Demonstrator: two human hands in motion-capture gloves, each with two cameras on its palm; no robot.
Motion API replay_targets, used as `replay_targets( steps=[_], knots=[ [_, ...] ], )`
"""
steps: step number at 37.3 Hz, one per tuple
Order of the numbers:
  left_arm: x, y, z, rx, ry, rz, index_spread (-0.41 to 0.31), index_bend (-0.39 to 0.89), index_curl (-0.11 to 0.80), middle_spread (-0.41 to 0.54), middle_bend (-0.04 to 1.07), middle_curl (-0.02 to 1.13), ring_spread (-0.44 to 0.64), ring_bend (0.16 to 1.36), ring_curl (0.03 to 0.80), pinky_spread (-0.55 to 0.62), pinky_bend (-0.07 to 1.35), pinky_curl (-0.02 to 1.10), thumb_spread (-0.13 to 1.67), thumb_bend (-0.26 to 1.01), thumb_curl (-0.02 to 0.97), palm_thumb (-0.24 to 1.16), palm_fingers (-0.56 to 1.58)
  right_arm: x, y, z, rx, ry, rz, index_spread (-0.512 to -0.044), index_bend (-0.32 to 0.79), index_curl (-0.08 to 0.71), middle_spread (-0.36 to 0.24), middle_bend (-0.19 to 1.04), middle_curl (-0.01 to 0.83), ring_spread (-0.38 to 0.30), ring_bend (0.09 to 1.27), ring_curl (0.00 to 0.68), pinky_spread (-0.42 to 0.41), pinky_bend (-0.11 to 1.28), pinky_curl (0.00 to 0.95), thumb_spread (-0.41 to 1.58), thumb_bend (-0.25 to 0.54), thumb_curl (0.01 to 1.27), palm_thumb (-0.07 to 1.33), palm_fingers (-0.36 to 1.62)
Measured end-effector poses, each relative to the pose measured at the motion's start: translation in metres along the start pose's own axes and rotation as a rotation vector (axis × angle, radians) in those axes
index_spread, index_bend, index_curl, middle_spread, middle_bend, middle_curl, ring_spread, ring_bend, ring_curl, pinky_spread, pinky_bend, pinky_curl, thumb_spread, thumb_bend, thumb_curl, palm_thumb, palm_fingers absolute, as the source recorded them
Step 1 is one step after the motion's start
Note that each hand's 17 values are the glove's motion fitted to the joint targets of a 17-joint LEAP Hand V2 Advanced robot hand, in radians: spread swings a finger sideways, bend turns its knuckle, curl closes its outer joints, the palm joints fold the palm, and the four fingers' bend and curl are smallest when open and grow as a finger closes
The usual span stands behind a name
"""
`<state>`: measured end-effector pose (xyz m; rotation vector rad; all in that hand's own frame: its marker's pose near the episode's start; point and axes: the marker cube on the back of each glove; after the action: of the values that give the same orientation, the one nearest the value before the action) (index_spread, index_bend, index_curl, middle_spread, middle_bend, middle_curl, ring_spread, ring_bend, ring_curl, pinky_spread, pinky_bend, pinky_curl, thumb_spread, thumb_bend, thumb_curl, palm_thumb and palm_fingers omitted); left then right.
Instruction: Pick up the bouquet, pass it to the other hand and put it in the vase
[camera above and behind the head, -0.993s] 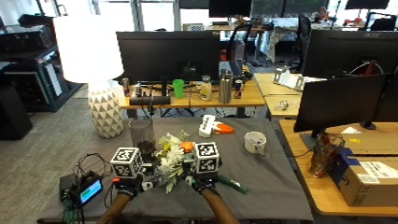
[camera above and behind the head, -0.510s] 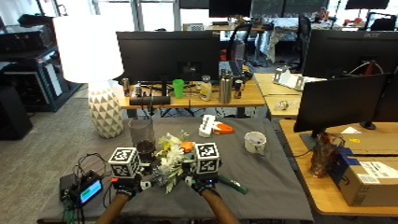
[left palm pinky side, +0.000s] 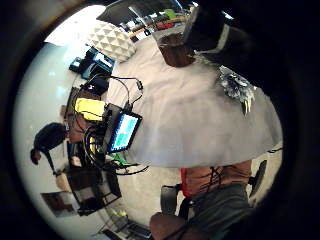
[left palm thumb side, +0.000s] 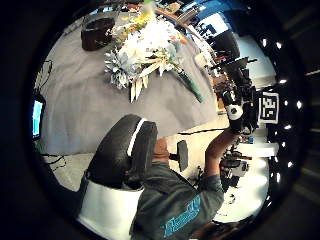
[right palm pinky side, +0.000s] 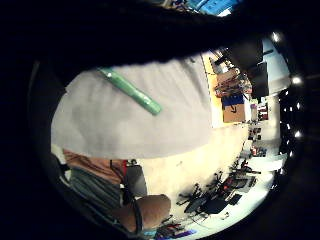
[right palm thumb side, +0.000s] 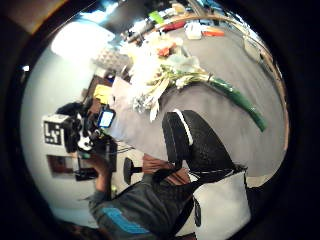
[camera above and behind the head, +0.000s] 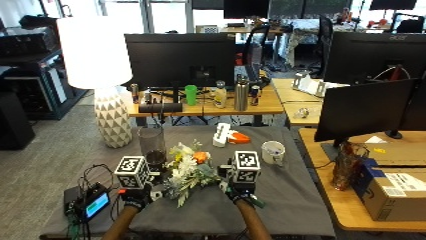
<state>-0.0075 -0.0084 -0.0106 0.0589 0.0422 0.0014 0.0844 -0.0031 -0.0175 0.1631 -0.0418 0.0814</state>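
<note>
Worktop (camera above and behind the head: 279, 200) covered with grey cloth. Bouquet (camera above and behind the head: 188, 170) lies flat on it between the two hands, white and orange blooms on the side toward the vase, green wrapped stems (right palm thumb side: 240, 100) running under and past the right hand.

Left hand (camera above and behind the head: 136, 198) sits just beside the bloom end, on the side away from the right hand. Its thumb side palm view shows the flowers (left palm thumb side: 145, 50) lying on the cloth ahead of the palm, apart from it; nothing lies between the fingers. Grip state: cannot tell, fingers hidden.

Right hand (camera above and behind the head: 241, 195) is over the stem end. Its little finger side palm view shows the green stem wrap (right palm pinky side: 131, 91) on the cloth close to the palm. Contact not confirmed. Grip state: cannot tell.

Vase (camera above and behind the head: 152, 145), clear glass with a dark bottom, stands upright on the worktop beyond the left hand, just beside the blooms.

White mug (camera above and behind the head: 272, 152) stands beyond the right hand, well apart from the bouquet. Small screen device (camera above and behind the head: 93, 202) lies outboard of the left hand.
</note>
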Motion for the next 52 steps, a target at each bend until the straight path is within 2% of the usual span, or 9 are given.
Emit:
replay_targets(
  steps=[8, 19, 30, 36, 39, 42, 47, 50, 52],
  knots=[
    [0.004, -0.001, 0.000, -0.004, -0.014, -0.008, -0.040, 0.12, 0.212, 0.167, 0.19, 0.29, 0.31, 0.62, 0.266, 0.40, 0.54, 0.32, 1.02, -0.02, 0.253, 0.22, 0.26, 0.035, -0.012, 0.008, 0.013, -0.029, 0.065, -0.351, 0.12, 0.193, 0.099, 0.22, 0.299, 0.246, 0.30, 0.213, 0.329, 0.65, 0.346, 1.22, 0.052, 0.25, 0.51, 0.10],
    [0.004, -0.009, 0.012, -0.027, -0.021, -0.022, -0.039, 0.13, 0.224, 0.170, 0.19, 0.30, 0.32, 0.63, 0.272, 0.40, 0.55, 0.34, 1.03, -0.03, 0.264, 0.22, 0.24, 0.078, -0.042, 0.058, 0.009, -0.078, 0.093, -0.354, 0.12, 0.201, 0.107, 0.21, 0.315, 0.247, 0.30, 0.227, 0.332, 0.67, 0.357, 1.21, 0.008, 0.27, 0.54, 0.07],
    [0.009, -0.017, 0.022, -0.043, -0.041, -0.018, -0.039, 0.13, 0.233, 0.171, 0.18, 0.31, 0.32, 0.64, 0.277, 0.40, 0.55, 0.34, 1.03, -0.03, 0.273, 0.21, 0.23, 0.095, -0.059, 0.120, -0.101, -0.098, 0.084, -0.355, 0.13, 0.207, 0.110, 0.20, 0.322, 0.247, 0.30, 0.239, 0.331, 0.68, 0.363, 1.20, -0.016, 0.28, 0.54, 0.05],
    [0.009, -0.021, 0.028, -0.055, -0.046, -0.023, -0.039, 0.13, 0.237, 0.173, 0.18, 0.31, 0.32, 0.64, 0.279, 0.40, 0.56, 0.35, 1.03, -0.03, 0.277, 0.21, 0.23, 0.101, -0.061, 0.151, -0.224, -0.069, 0.079, -0.353, 0.12, 0.209, 0.111, 0.19, 0.324, 0.250, 0.29, 0.240, 0.336, 0.70, 0.370, 1.19, -0.017, 0.28, 0.55, 0.02],
    [0.010, -0.020, 0.026, -0.055, -0.043, -0.026, -0.039, 0.13, 0.240, 0.179, 0.18, 0.31, 0.32, 0.64, 0.280, 0.40, 0.56, 0.35, 1.03, -0.03, 0.279, 0.21, 0.23, 0.099, -0.052, 0.150, -0.272, -0.055, 0.080, -0.351, 0.11, 0.205, 0.111, 0.20, 0.326, 0.251, 0.29, 0.241, 0.337, 0.71, 0.372, 1.19, -0.015, 0.29, 0.55, 0.02],
    [0.009, -0.020, 0.026, -0.051, -0.040, -0.032, -0.036, 0.12, 0.240, 0.181, 0.18, 0.31, 0.32, 0.64, 0.280, 0.40, 0.56, 0.35, 1.03, -0.03, 0.281, 0.21, 0.23, 0.090, -0.031, 0.134, -0.326, -0.075, 0.085, -0.343, 0.12, 0.206, 0.113, 0.19, 0.326, 0.251, 0.29, 0.244, 0.337, 0.72, 0.374, 1.18, 0.022, 0.31, 0.64, 0.03],
    [0.006, -0.021, 0.028, -0.054, -0.036, -0.038, -0.035, 0.13, 0.241, 0.183, 0.19, 0.31, 0.32, 0.64, 0.282, 0.40, 0.56, 0.35, 1.03, -0.03, 0.283, 0.21, 0.22, 0.075, -0.009, 0.110, -0.347, -0.156, 0.063, -0.307, 0.23, 0.254, 0.097, 0.20, 0.328, 0.232, 0.31, 0.243, 0.329, 0.65, 0.345, 1.22, 0.074, 0.35, 0.76, 0.22],
    [0.005, -0.021, 0.029, -0.054, -0.030, -0.035, -0.035, 0.13, 0.241, 0.184, 0.19, 0.31, 0.32, 0.64, 0.283, 0.40, 0.56, 0.35, 1.03, -0.03, 0.284, 0.21, 0.22, 0.078, -0.021, 0.120, -0.277, -0.134, 0.046, -0.300, 0.36, 0.299, 0.066, 0.21, 0.333, 0.215, 0.28, 0.233, 0.328, 0.53, 0.312, 1.23, 0.090, 0.36, 0.81, 0.37],
    [0.005, -0.019, 0.028, -0.057, -0.026, -0.036, -0.035, 0.13, 0.242, 0.184, 0.19, 0.31, 0.32, 0.64, 0.283, 0.40, 0.56, 0.35, 1.03, -0.03, 0.285, 0.21, 0.22, 0.087, -0.040, 0.143, -0.238, -0.094, 0.048, -0.292, 0.40, 0.318, 0.040, 0.22, 0.340, 0.197, 0.28, 0.236, 0.321, 0.50, 0.307, 1.23, 0.099, 0.37, 0.84, 0.47]
  ],
)
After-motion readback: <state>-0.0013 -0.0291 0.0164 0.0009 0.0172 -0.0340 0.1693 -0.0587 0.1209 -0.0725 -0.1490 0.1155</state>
